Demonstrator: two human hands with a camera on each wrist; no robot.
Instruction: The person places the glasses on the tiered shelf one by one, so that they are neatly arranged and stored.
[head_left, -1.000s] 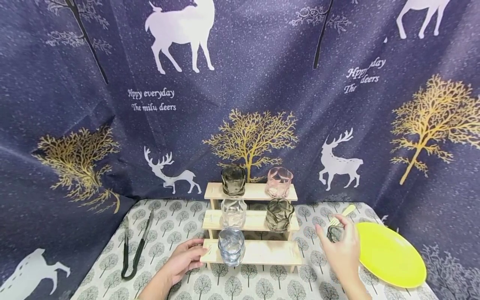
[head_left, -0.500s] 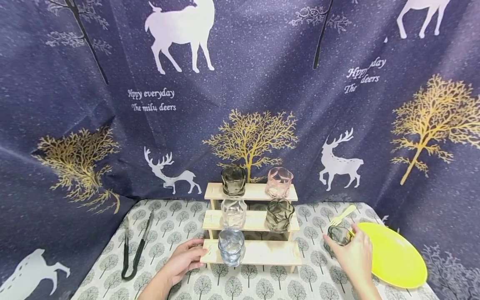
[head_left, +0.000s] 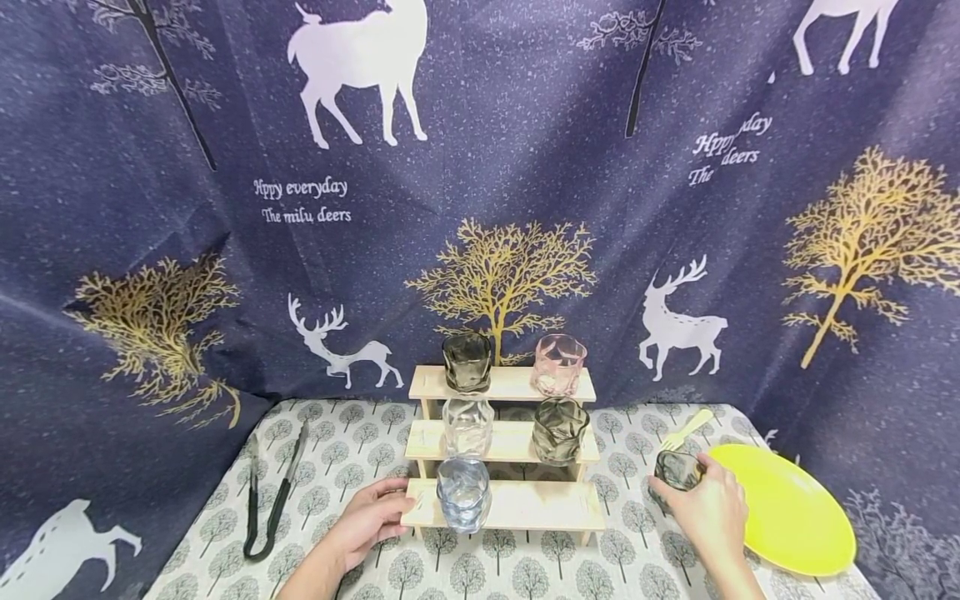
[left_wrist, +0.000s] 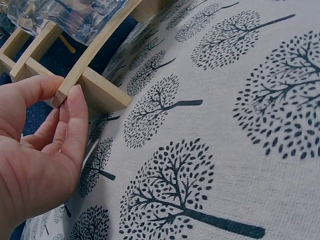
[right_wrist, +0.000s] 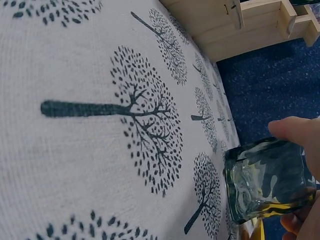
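My left hand (head_left: 370,521) pinches the left end of the lowest step of a three-step wooden stand (head_left: 536,505); thumb and fingers close on the board's edge in the left wrist view. A light blue glass (head_left: 462,495) stands on that step, near those fingers. To the right of the stand, my right hand (head_left: 708,508) grips a dark grey glass (right_wrist: 267,180) between thumb and fingers, low at the tablecloth beside the yellow plate (head_left: 795,521). On the upper steps stand a clear glass (head_left: 468,427), two smoky dark glasses (head_left: 467,362) and a pink glass (head_left: 559,365).
Black-handled tongs (head_left: 272,500) lie at the left of the tree-print tablecloth (head_left: 405,575). A pale yellow-green fork (head_left: 686,431) lies behind the dark grey glass. A dark blue deer-print cloth (head_left: 517,167) hangs behind the stand.
My right hand has moved slightly right and toward the plate with the dark grey glass, mostly in the first half second. The fork now shows more fully. My left hand keeps its hold.
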